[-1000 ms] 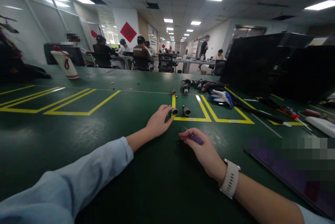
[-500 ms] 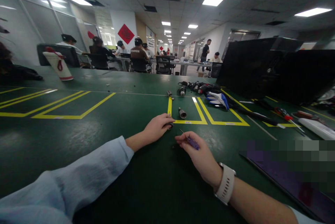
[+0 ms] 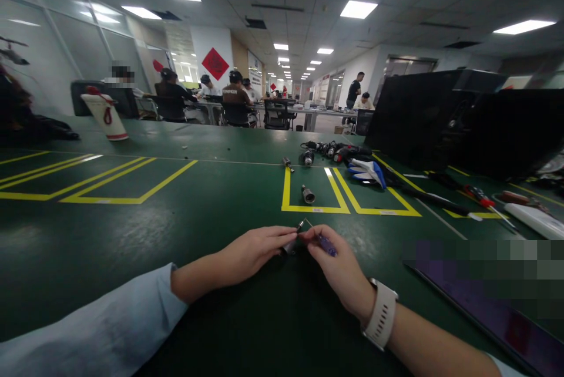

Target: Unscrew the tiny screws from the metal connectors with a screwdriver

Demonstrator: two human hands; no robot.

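My left hand (image 3: 259, 251) is closed around a dark metal socket-like bit (image 3: 289, 246) whose narrow shank sticks up past the fingertips. The fingers cover most of it. My right hand (image 3: 337, 259) pinches a small tool with a purple handle (image 3: 326, 245); a thin metal rod pokes out beyond the fingers, close to the shank. What kind of tool it is, I cannot tell. Both hands meet low over the green table, fingertips nearly touching. Just beyond them, a metal socket-like piece (image 3: 308, 194) lies inside a yellow taped frame.
A smaller metal bit (image 3: 288, 164), a drill chuck (image 3: 307, 157) and a blue-and-white glove (image 3: 366, 172) lie farther back. On the right are a red-handled screwdriver (image 3: 484, 199), a dark flat screen (image 3: 476, 300) and black cases (image 3: 423, 118). A white cup-like container (image 3: 106, 115) stands far left.
My left hand has come nearer to me, bringing the metal bit beside the tool in my right hand. The bit's shank now points up and away. My right hand has barely moved.
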